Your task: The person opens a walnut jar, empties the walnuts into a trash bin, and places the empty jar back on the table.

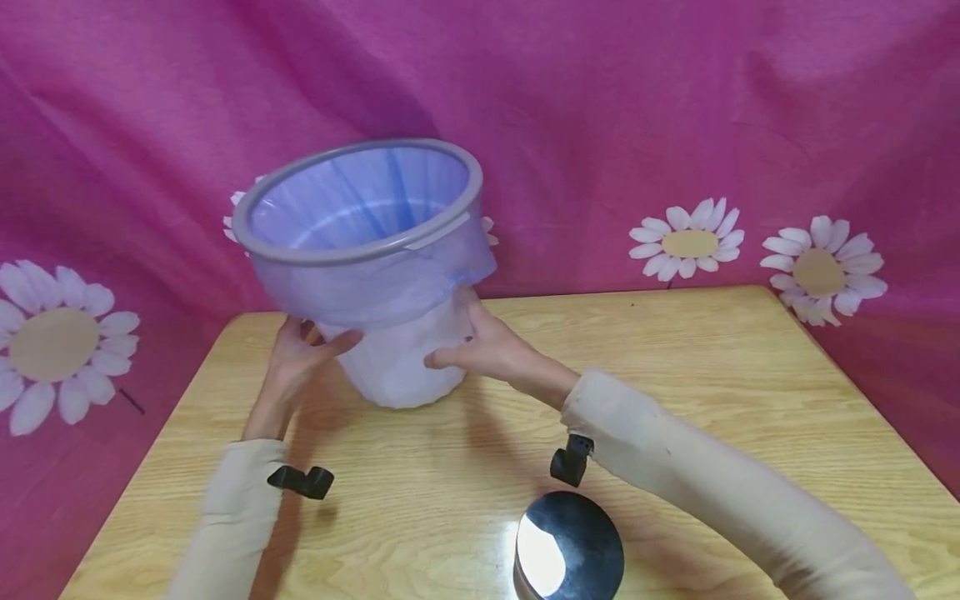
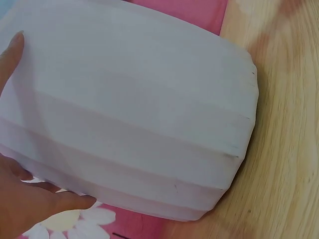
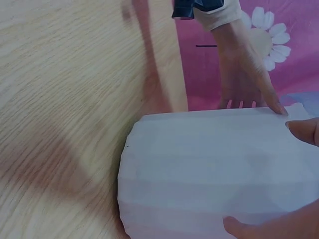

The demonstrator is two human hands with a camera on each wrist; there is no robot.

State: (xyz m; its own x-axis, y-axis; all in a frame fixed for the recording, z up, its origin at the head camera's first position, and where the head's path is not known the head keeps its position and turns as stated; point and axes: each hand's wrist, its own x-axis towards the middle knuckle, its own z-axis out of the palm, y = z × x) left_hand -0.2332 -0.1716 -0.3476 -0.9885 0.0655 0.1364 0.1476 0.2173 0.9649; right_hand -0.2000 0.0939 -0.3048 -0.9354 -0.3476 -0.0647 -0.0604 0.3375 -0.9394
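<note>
Between both hands is a white trash can point(image 1: 401, 371), tilted a little, with its base close over the wooden table. A translucent bluish-purple trash bag point(image 1: 352, 292) lines it and folds down over the outside. A grey ring point(image 1: 322, 256) runs around the top over the bag. My left hand point(image 1: 300, 354) holds the can's left side below the bag's edge, thumb towards the front. On the opposite side my right hand point(image 1: 491, 337) grips the can, its upper fingers partly hidden by the bag. The can's ribbed wall point(image 2: 134, 109) fills much of the left wrist view.
A shiny black round-topped object point(image 1: 581, 542) stands at the table's near edge, below the right forearm. The wooden table point(image 1: 675, 375) extends to the right. Behind it hangs a magenta cloth point(image 1: 600, 125) with white daisies. Small black cameras point(image 1: 572, 458) sit on both wrists.
</note>
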